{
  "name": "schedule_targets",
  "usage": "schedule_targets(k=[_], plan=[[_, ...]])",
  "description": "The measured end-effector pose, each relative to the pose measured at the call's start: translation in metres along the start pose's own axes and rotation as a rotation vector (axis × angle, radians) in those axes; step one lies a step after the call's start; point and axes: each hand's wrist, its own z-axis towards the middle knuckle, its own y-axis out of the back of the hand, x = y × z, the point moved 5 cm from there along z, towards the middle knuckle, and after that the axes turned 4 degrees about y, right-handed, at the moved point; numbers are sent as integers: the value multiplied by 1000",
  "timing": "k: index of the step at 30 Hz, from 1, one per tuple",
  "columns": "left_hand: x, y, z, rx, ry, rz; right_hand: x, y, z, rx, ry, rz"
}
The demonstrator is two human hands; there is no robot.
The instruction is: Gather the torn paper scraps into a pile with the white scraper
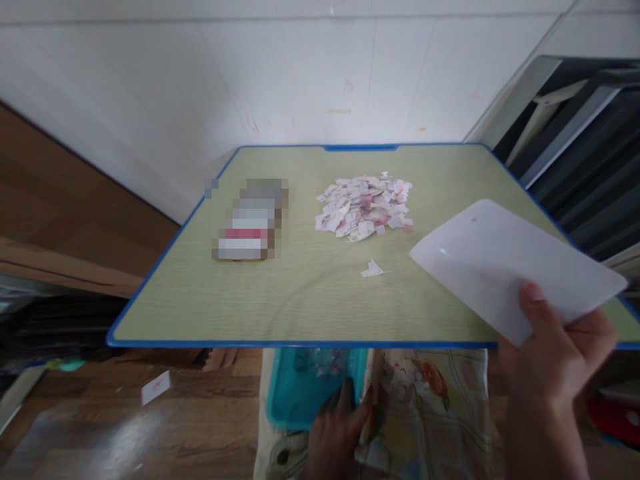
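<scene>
White sheet in right hand

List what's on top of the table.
On the table: a pile of paper scraps, loose bits in front, and a pixelated item at left. The white sheet in the right hand hides part of the right side; anything beneath can't be seen.

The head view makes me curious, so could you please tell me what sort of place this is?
Probably a room in a home, judging by the wood-look floor, the fruit-patterned cloth and the blue-edged table by a white wall.
</scene>
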Motion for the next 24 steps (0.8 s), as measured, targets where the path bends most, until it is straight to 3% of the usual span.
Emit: schedule_targets(k=[4,10,15,20,24], plan=[[-1,2,-1,9,-22,-9,-6,8,8,56,-26,-3],[-1,12,-1,-14,4,8,-1,2,-3,325,151,-410],[0,8,-2,-43,9,26,5,-5,-1,425,224,-474],[0,6,0,6,-5,13,-1,-1,-4,478,99,-381],[0,7,1,24,5,15,-3,5,-5,435,42,-321]])
